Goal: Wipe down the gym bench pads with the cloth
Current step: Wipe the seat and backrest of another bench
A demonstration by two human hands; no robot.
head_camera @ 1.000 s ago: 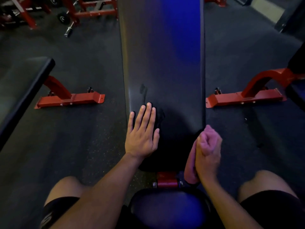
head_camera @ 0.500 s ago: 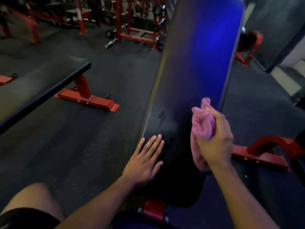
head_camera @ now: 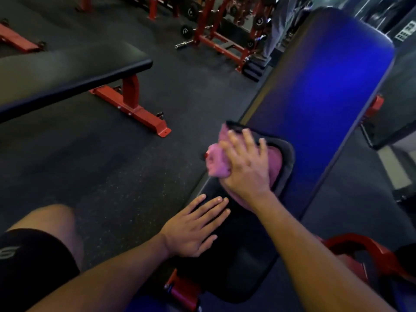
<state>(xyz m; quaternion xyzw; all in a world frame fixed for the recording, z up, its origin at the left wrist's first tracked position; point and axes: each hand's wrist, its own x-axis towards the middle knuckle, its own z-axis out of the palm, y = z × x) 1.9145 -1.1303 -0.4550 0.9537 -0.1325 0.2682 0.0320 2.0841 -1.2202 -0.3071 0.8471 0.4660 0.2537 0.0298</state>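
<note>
The right hand [head_camera: 246, 164] presses a bunched pink cloth [head_camera: 217, 159] against the bench's long back pad [head_camera: 319, 91], at its left edge just below the middle of the frame — fingers spread over the top, the thumb side curled round the bunched part. A dark border of the cloth shows around the fingertips. The left hand [head_camera: 193, 228] lies flat and released, fingers straight, on the pad's lower end, just below the cloth. At upper left stands a second flat bench [head_camera: 67, 70] on a red frame — well apart on the dark rubber floor [head_camera: 112, 172].
</note>
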